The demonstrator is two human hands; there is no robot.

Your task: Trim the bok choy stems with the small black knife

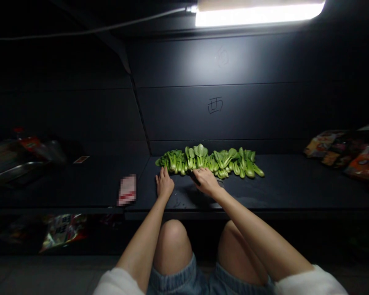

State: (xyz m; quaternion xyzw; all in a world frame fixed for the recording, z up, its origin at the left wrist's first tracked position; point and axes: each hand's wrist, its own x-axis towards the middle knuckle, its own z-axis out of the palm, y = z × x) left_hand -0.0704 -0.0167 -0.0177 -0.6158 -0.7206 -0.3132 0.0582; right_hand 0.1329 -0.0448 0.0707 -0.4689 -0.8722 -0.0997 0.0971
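A row of bok choy (201,155) lies along the dark shelf (264,196), leaves toward the back panel and pale stems toward me. My left hand (165,184) rests at the row's left end, fingers stretched out, fingertips at the greens. At the middle of the row, my right hand (206,181) is curled with its fingers by the stems. A dark, narrow object (193,178) shows at that hand's thumb side and seems gripped; its kind is unclear. My right palm and most of its fingertips are hidden from above.
A lit tube lamp (258,15) hangs overhead, with a white cable (110,28) leading left. Snack bags (326,147) stand at the right. A blurred red-and-white card (127,190) is at left, with a red-capped bottle (30,141) beyond. Packets (63,229) lie on the lower shelf.
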